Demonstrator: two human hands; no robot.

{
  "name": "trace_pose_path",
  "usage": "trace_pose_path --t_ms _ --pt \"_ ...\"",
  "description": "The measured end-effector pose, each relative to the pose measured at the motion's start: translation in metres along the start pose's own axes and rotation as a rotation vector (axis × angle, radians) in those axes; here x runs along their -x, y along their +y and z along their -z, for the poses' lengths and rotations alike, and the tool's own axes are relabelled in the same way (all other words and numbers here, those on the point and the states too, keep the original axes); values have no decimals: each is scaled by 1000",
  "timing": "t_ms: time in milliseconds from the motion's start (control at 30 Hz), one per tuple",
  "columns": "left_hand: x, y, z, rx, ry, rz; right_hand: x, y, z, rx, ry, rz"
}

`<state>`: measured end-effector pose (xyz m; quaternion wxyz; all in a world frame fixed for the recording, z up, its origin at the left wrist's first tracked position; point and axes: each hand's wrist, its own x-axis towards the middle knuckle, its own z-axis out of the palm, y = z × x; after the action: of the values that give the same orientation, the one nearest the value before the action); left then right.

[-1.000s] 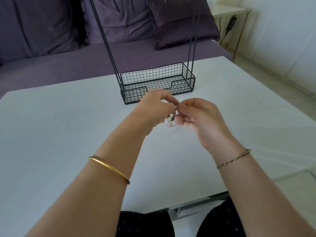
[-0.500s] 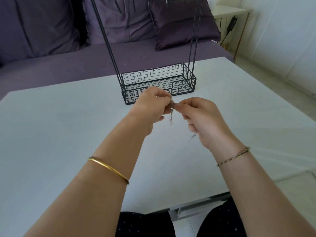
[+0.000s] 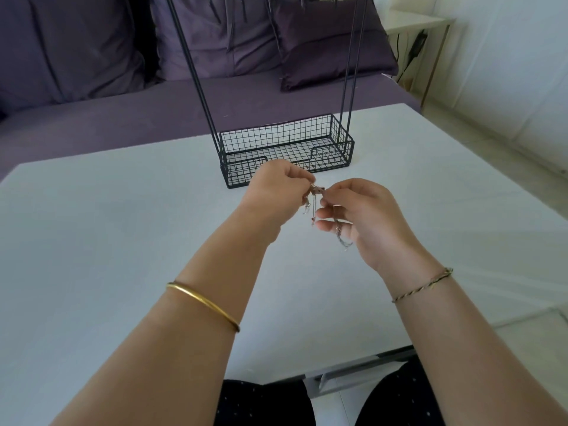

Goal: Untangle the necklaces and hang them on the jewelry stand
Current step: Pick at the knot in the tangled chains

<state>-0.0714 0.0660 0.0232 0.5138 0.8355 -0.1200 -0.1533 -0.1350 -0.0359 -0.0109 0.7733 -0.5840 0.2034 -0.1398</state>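
Note:
A small tangle of thin necklace chains (image 3: 315, 195) hangs above the white table (image 3: 123, 235), just in front of the stand. My left hand (image 3: 276, 192) pinches the knot from the left. My right hand (image 3: 359, 210) pinches it from the right, and a chain strand runs down across its lower fingers. Loose ends dangle between the two hands. The black wire jewelry stand (image 3: 285, 149) sits behind my hands: a mesh basket base with tall thin rods rising out of the frame. Its top is hidden.
A purple sofa with cushions (image 3: 325, 44) runs along the table's far edge. A small side table (image 3: 421, 23) stands at the back right by the wall. Bare white tabletop spreads to the left and right of my hands.
My hands have drawn slightly apart, pulling the knot between them. The right hand's lower fingers have spread and a longer strand now hangs from them.

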Motion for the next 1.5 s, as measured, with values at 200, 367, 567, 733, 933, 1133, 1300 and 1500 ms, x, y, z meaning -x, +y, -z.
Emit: trace_pose_path --t_ms 200,367,567,733,933,1133,1300,1500 --pt "-1 1 4 182 -43 120 -1 1 -1 39 18 28" --pt "0 1 5 -3 -103 68 -3 0 -2 2 102 134" --pt "4 1 4 -146 -43 -13 -3 1 -3 -35 94 152" --pt "4 0 2 -183 -33 -35 -3 4 -5 55 104 246" --pt "-3 -1 4 -49 36 44 -2 4 -1 137 20 186" --pt "-3 2 4 -30 1 34 -4 4 1 163 -21 152" --pt "-3 -1 7 -57 -108 33 -7 4 5 195 111 300" --pt "-2 -1 5 -144 -102 49 -7 3 0 140 118 289"
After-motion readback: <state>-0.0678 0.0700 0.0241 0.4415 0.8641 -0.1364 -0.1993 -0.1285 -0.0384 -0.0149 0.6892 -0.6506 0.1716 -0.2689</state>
